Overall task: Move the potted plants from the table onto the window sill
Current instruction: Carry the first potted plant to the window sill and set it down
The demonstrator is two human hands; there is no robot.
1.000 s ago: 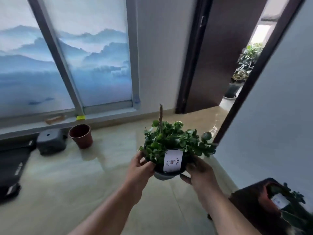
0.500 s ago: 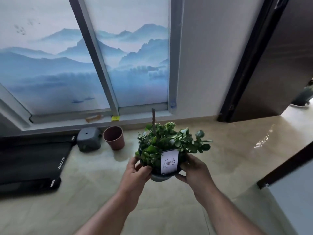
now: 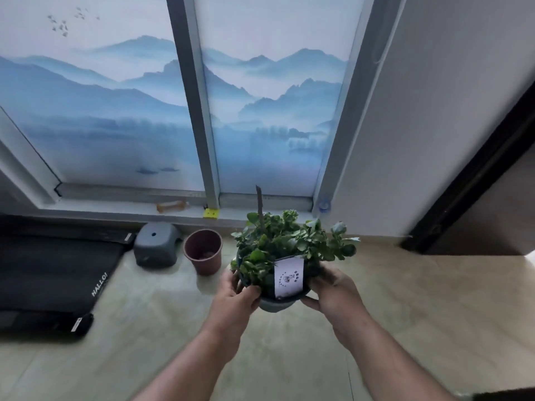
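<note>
I see the left hand (image 3: 236, 290) and the right hand (image 3: 333, 287) grasping the potted plant (image 3: 285, 253) from either side, fingers curled round its dark rounded pot, both forearms stretched forward. The plant is held in the air above the pale glossy floor (image 3: 405, 314), short of the window sill (image 3: 121, 206). A white label (image 3: 289, 276) faces me and a thin stick (image 3: 259, 206) stands up among the small fleshy green leaves. Just beyond the left hand an empty brown plastic pot (image 3: 203, 251) stands on the floor, beside a grey rounded stool (image 3: 156, 247) and a black mat (image 3: 55, 270). A yellow tag (image 3: 210, 213) lies on the sill.
</note>
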